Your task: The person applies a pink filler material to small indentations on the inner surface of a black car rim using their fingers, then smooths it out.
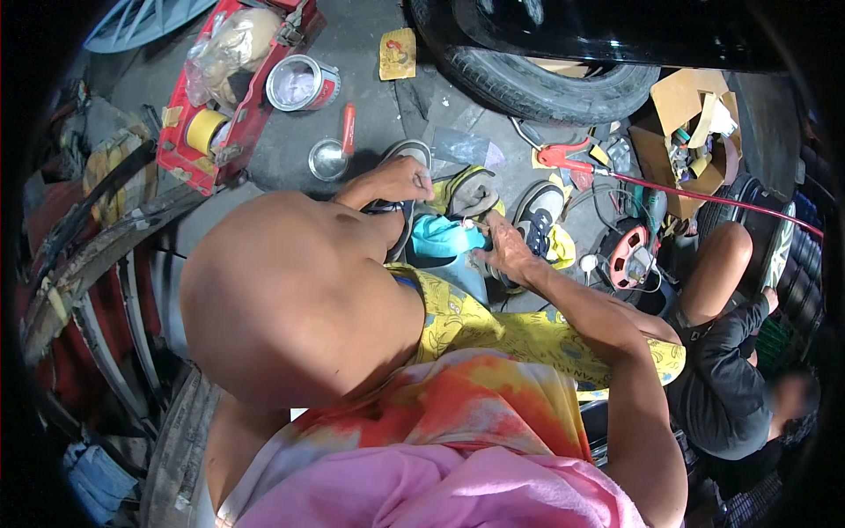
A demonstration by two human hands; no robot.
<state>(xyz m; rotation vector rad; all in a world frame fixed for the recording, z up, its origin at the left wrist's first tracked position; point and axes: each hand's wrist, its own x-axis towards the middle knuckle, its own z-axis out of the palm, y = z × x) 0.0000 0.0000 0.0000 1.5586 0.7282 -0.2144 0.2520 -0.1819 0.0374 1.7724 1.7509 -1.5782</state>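
Observation:
My left hand (pixel 414 180) is curled, fingertips together above a sandal at the middle of the head view; what it holds, if anything, is too small to tell. My right hand (pixel 509 248) has bent fingers at a yellow-grey glove-like item (pixel 471 194) and a turquoise cloth (pixel 440 238); its grip is unclear. The cloth lies over a grey-blue object (pixel 466 282). A dark and white shoe (pixel 539 216) is beside my right hand, with yellow material (pixel 559 246) next to it.
A red toolbox (pixel 180 145), open can (pixel 299 84) and round lid (pixel 326 160) are upper left. A tyre (pixel 546 97), cardboard box (pixel 682 119), red tool (pixel 563 158) with hose and cord reel (pixel 629 260) are upper right. A person in dark clothes (pixel 726 387) is at right.

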